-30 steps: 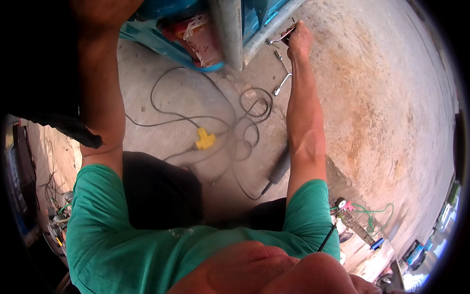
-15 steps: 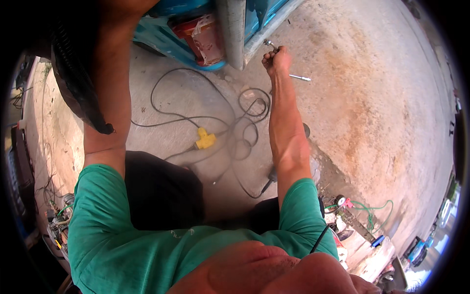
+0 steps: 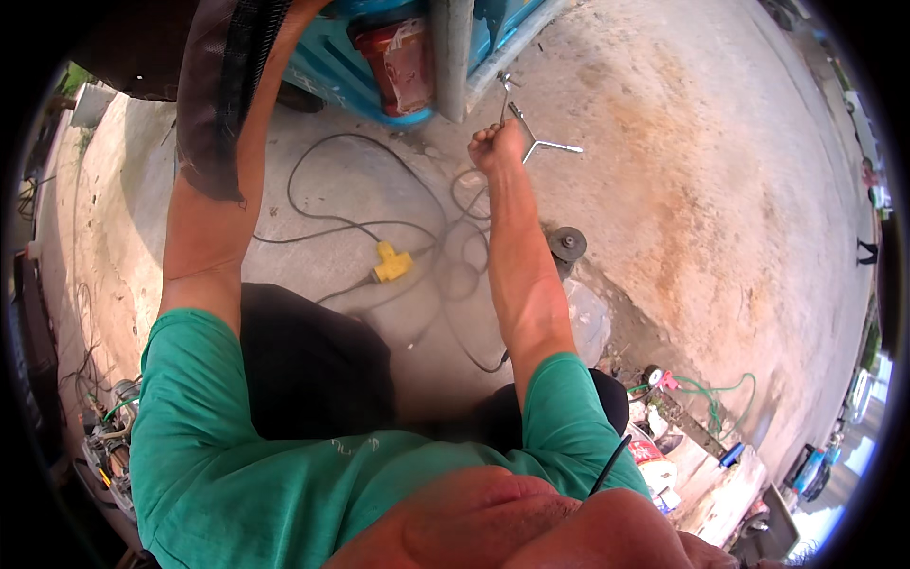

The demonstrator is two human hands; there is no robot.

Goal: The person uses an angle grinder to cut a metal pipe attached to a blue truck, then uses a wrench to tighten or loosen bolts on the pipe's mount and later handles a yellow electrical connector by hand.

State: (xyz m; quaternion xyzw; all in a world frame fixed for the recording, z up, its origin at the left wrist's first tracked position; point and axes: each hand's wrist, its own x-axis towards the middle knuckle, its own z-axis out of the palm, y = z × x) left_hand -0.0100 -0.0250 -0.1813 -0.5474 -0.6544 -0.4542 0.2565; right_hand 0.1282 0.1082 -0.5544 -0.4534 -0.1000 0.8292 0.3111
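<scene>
My right hand [image 3: 497, 145] is closed around one arm of a silver three-way socket wrench [image 3: 533, 138], held above the concrete floor near a grey metal post [image 3: 451, 57]. The wrench's other arms stick out up and to the right of my fist. My left arm reaches up and away at the upper left, beside a black rubber tyre [image 3: 220, 95]; the left hand itself is out of sight past the top edge.
A black power cord [image 3: 379, 190] loops across the floor to a yellow plug adapter [image 3: 391, 263]. An angle grinder with its disc [image 3: 567, 244] lies by my right forearm. A blue machine frame [image 3: 341, 71] stands behind the post. Tools and green cord [image 3: 720, 398] lie lower right.
My right hand has drawn back toward me and to the left, lifting the wrench off the floor. The tyre has come further into view at the upper left.
</scene>
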